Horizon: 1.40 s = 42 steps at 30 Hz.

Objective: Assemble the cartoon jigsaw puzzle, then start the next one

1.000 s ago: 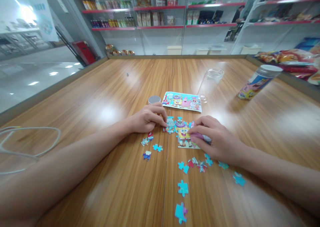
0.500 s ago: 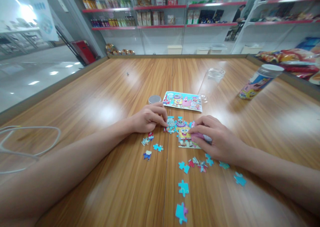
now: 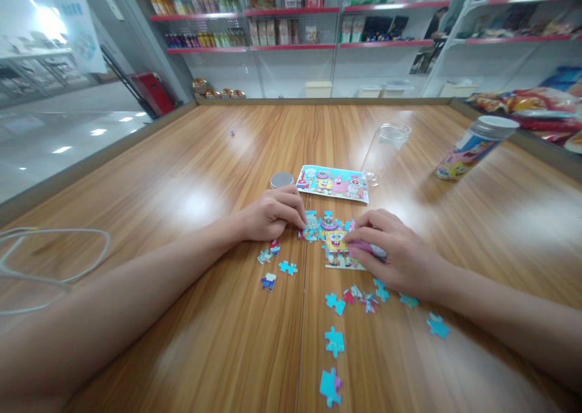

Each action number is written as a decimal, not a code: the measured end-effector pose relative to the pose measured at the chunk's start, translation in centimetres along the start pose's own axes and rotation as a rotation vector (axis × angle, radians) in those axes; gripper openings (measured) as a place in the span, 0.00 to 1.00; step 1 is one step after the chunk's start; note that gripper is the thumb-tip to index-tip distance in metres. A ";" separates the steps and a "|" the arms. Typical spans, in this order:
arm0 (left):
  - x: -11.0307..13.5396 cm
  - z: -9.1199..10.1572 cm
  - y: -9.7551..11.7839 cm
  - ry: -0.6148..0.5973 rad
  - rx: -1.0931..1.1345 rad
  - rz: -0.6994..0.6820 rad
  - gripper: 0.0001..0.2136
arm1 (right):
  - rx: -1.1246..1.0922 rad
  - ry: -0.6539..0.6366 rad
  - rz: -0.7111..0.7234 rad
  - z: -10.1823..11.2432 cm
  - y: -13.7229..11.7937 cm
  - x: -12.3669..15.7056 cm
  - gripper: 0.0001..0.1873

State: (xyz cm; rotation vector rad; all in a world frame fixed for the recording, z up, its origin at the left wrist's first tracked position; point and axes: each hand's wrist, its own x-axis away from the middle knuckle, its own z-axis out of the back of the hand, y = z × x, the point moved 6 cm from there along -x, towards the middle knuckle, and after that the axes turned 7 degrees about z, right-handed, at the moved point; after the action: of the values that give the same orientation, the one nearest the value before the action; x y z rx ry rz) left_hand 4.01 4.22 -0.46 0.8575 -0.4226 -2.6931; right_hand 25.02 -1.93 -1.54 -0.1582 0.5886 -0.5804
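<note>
A partly joined cartoon jigsaw lies mid-table on the wooden top. My left hand rests at its left edge, fingers curled and fingertips pressed on a joined piece there. My right hand covers the puzzle's right side, fingers bent and pressing on the pink pieces. Loose pieces lie scattered: a few left of the puzzle, several below it, and turquoise ones nearer me. The printed reference picture lies just behind the puzzle.
A round grey lid sits by the picture. A clear empty jar and a printed tube with a white cap stand at the right. A white cable loops at the left. Shelves of goods line the back wall.
Hardly anything has moved. Both hands stay pressed on the puzzle; the view has shifted very slightly.
</note>
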 end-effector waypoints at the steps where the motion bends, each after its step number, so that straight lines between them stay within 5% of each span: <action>1: 0.0 0.0 0.1 0.002 -0.007 -0.006 0.18 | 0.001 -0.001 -0.002 0.0 0.0 0.0 0.08; 8: 0.1 1.3 0.5 0.241 -0.111 0.028 0.23 | -0.005 0.005 -0.005 0.0 -0.1 0.0 0.09; 14: -0.1 -0.2 0.4 -0.002 -0.064 -0.039 0.18 | -0.001 -0.004 -0.011 0.1 -0.1 0.0 0.09; 42: -0.4 -1.0 1.2 -0.048 0.087 0.024 0.19 | -0.131 -0.101 0.052 -0.2 -0.8 -0.4 0.06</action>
State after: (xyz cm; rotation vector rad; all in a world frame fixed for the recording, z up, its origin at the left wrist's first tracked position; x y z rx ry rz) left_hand 5.10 3.04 -0.57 0.8071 -0.5608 -2.6945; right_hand 24.29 -2.42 -1.27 -0.2935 0.5312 -0.4804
